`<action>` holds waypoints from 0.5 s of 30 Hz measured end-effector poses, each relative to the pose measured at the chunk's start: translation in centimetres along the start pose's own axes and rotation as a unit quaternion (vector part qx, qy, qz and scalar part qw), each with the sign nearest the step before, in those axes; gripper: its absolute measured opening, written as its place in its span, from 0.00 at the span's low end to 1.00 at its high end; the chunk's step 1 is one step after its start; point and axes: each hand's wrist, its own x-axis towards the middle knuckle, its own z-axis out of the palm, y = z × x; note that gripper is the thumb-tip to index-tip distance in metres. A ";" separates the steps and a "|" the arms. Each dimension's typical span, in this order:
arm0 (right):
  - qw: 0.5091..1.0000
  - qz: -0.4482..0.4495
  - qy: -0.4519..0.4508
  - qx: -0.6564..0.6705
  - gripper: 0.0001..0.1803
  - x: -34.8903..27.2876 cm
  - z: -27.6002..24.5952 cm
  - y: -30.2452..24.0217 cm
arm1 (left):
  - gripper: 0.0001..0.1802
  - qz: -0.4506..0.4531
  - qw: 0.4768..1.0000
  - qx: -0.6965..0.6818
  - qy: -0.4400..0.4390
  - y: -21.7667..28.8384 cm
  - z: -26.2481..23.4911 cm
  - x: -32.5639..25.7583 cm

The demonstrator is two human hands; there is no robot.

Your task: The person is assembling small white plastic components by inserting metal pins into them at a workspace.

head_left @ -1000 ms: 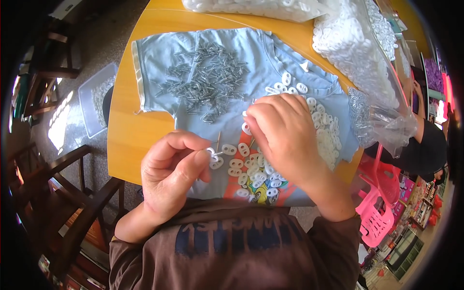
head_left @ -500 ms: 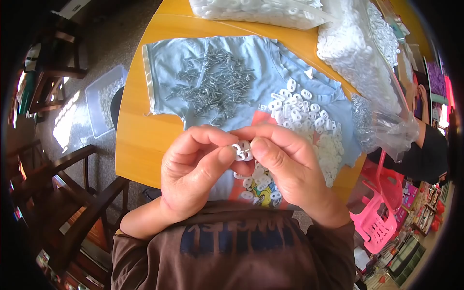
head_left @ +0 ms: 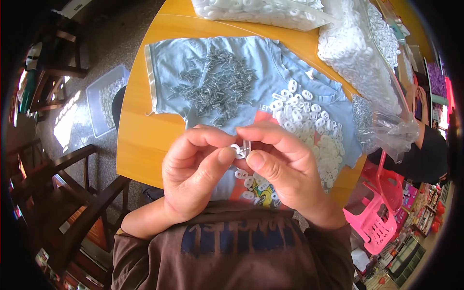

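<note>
My left hand (head_left: 193,176) and my right hand (head_left: 282,166) meet above the near edge of the round wooden table (head_left: 140,145). Together their fingertips pinch one small white plastic clip (head_left: 240,150), with what looks like a metal screw in it. Beneath them lies a light blue T-shirt (head_left: 169,63) spread flat. A heap of grey metal screws (head_left: 217,84) sits on the shirt's left half. Several white plastic clips (head_left: 314,125) are piled on its right half, some hidden under my hands.
Clear plastic bags full of white clips (head_left: 357,58) stand at the table's far and right sides. A clear plastic bin (head_left: 104,104) rests on the floor to the left. Dark wooden chairs (head_left: 72,193) stand lower left, a pink plastic stool (head_left: 374,217) lower right. Another person (head_left: 425,145) sits at the right.
My right hand lifted off the clip pile and came to meet my left hand. Both now hold one clip close together, nearer to me.
</note>
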 end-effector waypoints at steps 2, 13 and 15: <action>0.997 -0.068 -0.006 -0.028 0.14 0.0 -0.1 0.3 | 0.08 0.004 1.000 0.004 -0.010 0.1 0.1 0.0; 0.998 -0.054 0.003 -0.016 0.12 0.0 -0.3 -0.3 | 0.09 -0.017 0.996 0.090 -0.018 0.6 -0.7 0.0; 0.998 -0.054 0.013 -0.008 0.12 -0.1 -0.3 -0.4 | 0.09 -0.021 0.996 0.089 -0.016 0.7 -0.6 0.0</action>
